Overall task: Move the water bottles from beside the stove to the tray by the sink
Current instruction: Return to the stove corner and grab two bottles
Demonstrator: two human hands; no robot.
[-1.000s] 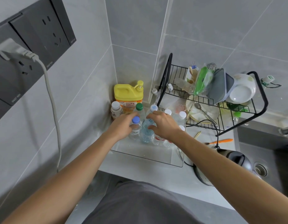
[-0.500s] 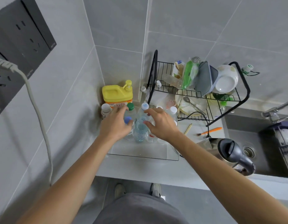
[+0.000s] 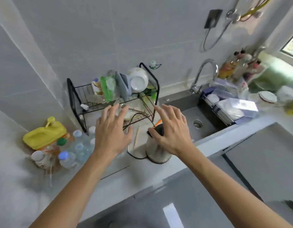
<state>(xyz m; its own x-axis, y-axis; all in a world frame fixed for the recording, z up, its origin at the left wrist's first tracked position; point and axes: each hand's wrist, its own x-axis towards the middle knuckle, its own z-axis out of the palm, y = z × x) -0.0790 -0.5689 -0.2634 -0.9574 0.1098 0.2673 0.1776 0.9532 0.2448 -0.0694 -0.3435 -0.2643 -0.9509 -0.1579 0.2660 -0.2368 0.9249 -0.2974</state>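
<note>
Both hands hang in the air over the desk with fingers spread and straight — neither grip holds anything. The left hand is above the right edge of the tray, a clear shallow one whose near rim shows as a dark line on the desk. The right hand is over the top of the kettle, which stands just right of the tray; whether the fingers touch it cannot be told through the blur.

The water bottles stand upright and close together in the tray, left of the left hand, with white, blue and green caps. A yellow jug with a pump top lies just behind them against the wall, and a small white-capped bottle stands at their left.

Behind the hands is a black wire dish rack holding a white bowl and other kitchenware. To the right lies the sink with its curved tap — a basket of containers spans its far end.
</note>
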